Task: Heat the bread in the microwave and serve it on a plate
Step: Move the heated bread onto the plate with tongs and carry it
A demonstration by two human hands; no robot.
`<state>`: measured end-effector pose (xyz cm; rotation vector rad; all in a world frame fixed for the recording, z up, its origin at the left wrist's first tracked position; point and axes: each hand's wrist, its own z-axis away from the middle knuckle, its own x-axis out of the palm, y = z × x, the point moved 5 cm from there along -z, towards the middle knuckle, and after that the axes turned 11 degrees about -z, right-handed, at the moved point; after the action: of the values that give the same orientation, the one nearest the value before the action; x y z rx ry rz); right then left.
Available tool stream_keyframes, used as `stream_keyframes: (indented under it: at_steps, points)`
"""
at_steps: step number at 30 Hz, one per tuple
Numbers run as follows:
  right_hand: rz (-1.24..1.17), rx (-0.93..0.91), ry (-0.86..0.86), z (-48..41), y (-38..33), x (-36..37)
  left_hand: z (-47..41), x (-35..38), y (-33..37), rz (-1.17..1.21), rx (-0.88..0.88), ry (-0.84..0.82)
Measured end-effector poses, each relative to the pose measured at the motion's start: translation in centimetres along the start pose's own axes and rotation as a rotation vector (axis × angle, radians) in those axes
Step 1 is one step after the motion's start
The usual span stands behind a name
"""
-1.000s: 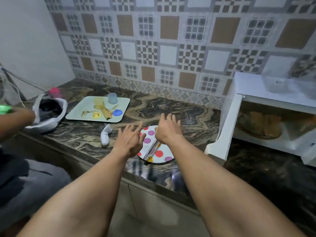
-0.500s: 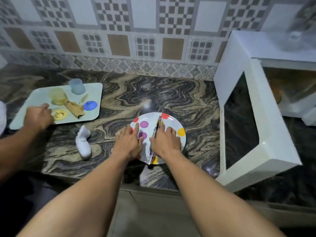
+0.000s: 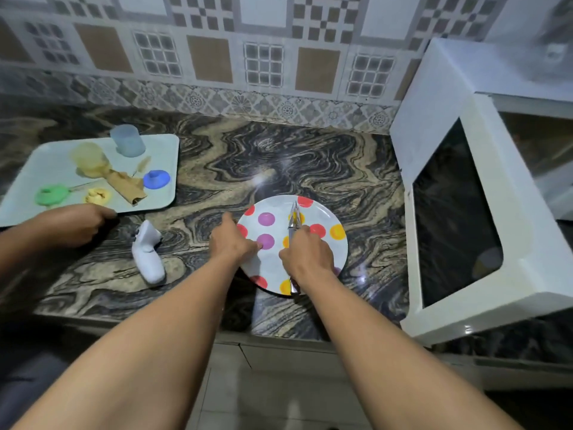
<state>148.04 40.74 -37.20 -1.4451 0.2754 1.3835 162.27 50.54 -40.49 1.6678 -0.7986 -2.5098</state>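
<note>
Right hand [image 3: 305, 252] has closed its grip on the tongs [image 3: 293, 225]; left hand [image 3: 232, 243], fingers loose, rests on the plate [image 3: 328, 212].

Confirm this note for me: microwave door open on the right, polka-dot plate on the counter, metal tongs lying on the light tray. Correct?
Not quite. The head view shows the tongs lying on the polka-dot plate, under the right hand, not on the light tray. The microwave door is open on the right, as noted.

A single head-worn wide-angle view looks steeply down from close above the marbled counter [image 3: 279, 156], facing the tiled wall behind it. The counter's front edge crosses the lower frame; both forearms reach in from below toward the counter.
</note>
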Motion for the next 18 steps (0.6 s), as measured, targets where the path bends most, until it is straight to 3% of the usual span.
stream_keyframes:
  at_steps: [4, 8, 14, 18]
  points:
    - [0.002, -0.01, 0.018, 0.3, 0.1, -1.4, -0.7, 0.7, -0.3, 0.266, -0.131, -0.1]
    - [-0.013, -0.015, 0.065, 0.3, 0.1, -2.7, -1.2, 1.6, 0.0, 0.573, -0.109, -0.089]
    - [-0.016, -0.034, 0.111, 0.0, 0.0, -4.0, -0.3, 1.5, 1.9, 0.715, -0.031, 0.039]
    - [0.051, -0.033, 0.146, 0.0, 0.2, -4.4, -1.0, 2.7, 1.6, 0.783, -0.011, 0.0]
